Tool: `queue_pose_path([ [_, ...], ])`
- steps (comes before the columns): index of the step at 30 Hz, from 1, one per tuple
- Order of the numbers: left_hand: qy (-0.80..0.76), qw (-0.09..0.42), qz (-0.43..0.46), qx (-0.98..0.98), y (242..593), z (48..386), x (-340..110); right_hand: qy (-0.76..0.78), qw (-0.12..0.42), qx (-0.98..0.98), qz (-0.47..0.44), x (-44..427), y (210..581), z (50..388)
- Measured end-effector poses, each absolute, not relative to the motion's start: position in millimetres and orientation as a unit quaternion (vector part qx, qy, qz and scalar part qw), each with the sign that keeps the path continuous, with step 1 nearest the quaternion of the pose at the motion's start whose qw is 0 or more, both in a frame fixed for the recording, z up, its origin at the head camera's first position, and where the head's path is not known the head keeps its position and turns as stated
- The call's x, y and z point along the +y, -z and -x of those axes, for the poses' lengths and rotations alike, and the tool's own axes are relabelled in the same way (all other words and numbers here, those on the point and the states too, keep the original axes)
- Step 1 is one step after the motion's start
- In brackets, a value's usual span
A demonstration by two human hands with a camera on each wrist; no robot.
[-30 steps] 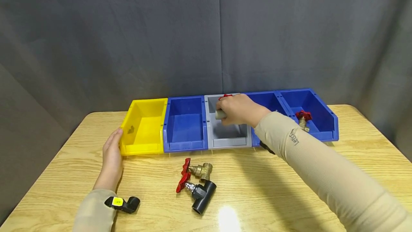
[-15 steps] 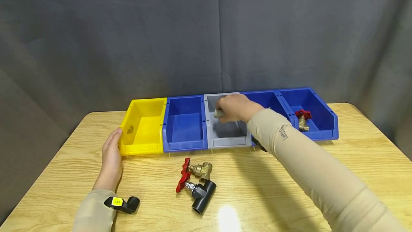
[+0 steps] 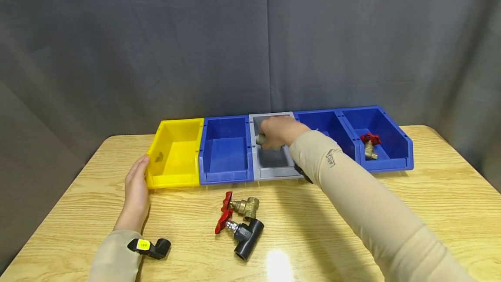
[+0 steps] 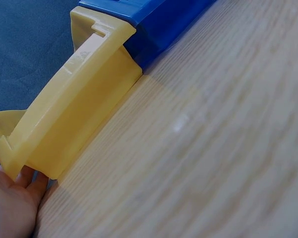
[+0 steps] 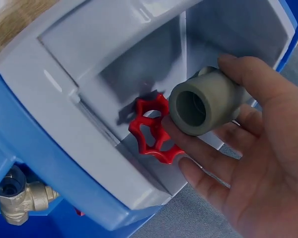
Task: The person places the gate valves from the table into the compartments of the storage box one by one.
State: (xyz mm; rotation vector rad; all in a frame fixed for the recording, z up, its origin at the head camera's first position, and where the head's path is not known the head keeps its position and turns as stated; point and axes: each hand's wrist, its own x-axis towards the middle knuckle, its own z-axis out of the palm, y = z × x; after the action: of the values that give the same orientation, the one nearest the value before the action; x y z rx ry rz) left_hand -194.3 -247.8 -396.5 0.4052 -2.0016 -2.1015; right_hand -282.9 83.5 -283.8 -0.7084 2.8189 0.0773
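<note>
My right hand [image 3: 279, 132] is over the grey bin [image 3: 274, 172], holding a valve with a grey plastic body [image 5: 203, 104] and a red handwheel [image 5: 154, 131]. In the right wrist view, thumb and fingers grip the grey body, and its round socket faces the camera. The handwheel points into the bin. My left hand [image 3: 137, 186] rests against the outer left side of the yellow bin [image 3: 172, 182]; the left wrist view shows its fingers [image 4: 35, 186] at the bin's lower corner. On the table lie a brass valve [image 3: 246, 208] and a black plastic valve [image 3: 248, 238], both with red handwheels.
A blue bin [image 3: 226, 177] stands between the yellow and grey ones. Right of the grey bin are another blue bin [image 3: 318, 119], holding a brass valve [image 5: 25, 196], and an end blue bin [image 3: 407, 156] with a red-handled brass valve [image 3: 369, 147]. A grey curtain [image 3: 250, 42] hangs behind.
My right hand has moved slightly left and lower over the grey bin with the grey valve; its handwheel is now hidden in the head view. My left hand has stayed put.
</note>
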Motion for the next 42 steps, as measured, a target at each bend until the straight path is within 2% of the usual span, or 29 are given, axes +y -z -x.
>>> queue_pose_path([
  [8, 0.712, 0.104, -0.136, -0.681, 398, 194, -248, -0.041, 0.124, 0.961, 0.246, 82, 289, 285],
  [19, 0.707, 0.100, -0.135, -0.687, 400, 196, -249, -0.088, 0.097, 0.947, 0.292, 76, 296, 277],
  [42, 0.702, 0.096, -0.138, -0.692, 398, 195, -247, -0.102, 0.088, 0.945, 0.297, 75, 308, 278],
])
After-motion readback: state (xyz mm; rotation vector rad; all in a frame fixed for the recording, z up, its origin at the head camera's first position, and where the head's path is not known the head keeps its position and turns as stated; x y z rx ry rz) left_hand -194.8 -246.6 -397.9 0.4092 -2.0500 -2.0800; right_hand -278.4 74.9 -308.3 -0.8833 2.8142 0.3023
